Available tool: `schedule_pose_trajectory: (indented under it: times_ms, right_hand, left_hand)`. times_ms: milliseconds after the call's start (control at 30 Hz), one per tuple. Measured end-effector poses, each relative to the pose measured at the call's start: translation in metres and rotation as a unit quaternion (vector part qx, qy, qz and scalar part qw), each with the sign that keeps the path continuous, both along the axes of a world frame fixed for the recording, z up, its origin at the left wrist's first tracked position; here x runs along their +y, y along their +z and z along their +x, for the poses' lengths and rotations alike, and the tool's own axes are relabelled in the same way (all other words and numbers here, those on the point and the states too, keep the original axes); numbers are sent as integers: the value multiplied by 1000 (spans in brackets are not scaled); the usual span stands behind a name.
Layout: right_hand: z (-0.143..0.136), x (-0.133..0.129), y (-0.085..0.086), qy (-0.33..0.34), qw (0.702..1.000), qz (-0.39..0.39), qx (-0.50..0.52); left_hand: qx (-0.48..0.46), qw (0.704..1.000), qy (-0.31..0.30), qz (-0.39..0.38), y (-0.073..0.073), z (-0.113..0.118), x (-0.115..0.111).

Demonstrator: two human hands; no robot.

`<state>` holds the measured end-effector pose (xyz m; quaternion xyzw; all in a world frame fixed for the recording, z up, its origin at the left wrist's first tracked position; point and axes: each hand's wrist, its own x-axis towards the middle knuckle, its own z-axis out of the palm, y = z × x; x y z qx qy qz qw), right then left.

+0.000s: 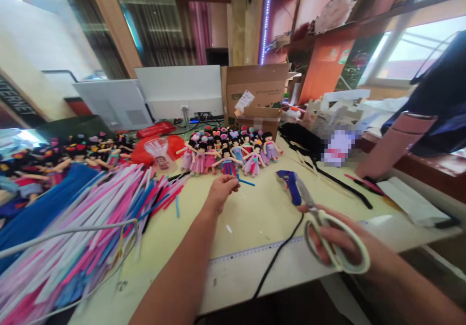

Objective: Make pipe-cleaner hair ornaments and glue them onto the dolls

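At a pale yellow worktable [251,223], a person's left hand [223,191] pinches a short, thin blue stem [247,183] near one end, apparently leaving the rest free, just before small dolls in colourful skirts [227,156]. The right hand [342,240] grips cream-handled metal scissors [313,212], fingers through the loops, seemingly for control; blade opening cannot be told. A blue glue gun [292,186] lies between, probably for easy reach.

1. Washed-out daylight fills the white-framed window [418,55] at right; a thin violet-white LED strip [267,21] glows.
2. Small glare spots dot the glossy pale-yellow tabletop [251,213].
3. Edges smear, stretching the tall pinkish cylindrical flask [400,143].
4. Pixelation masks a pale rectangular object [339,147].
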<state>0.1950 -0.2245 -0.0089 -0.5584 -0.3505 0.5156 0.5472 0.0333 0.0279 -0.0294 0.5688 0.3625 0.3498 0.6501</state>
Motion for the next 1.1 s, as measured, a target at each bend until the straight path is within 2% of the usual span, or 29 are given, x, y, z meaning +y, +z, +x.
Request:
schedule_pose_trajectory:
  times_ms: [67, 167, 300, 467, 667, 1100]
  right_hand:
    - [-27, 25, -4, 76, 996, -9, 44]
    - [-53, 57, -9, 152, 984, 29, 89]
    - [-67, 89, -12, 194, 974, 24, 112]
    - [-78, 114, -13, 158, 982, 12, 105]
    - [-84, 135, -12, 106, 990, 2, 93]
    - [-94, 149, -11, 51, 993, -1, 103]
  left_hand:
    - [-16, 1000, 23, -11, 1, 0, -1]
    - [-36, 998, 49, -20, 3, -1, -1]
    - [-46, 996, 81, -11, 6, -2, -1]
    - [-38, 991, 123, 26, 6, -4, 1]
    - [-19, 991, 126, 35, 3, -2, 1]
    - [-46, 991, 122, 13, 0, 1, 1]
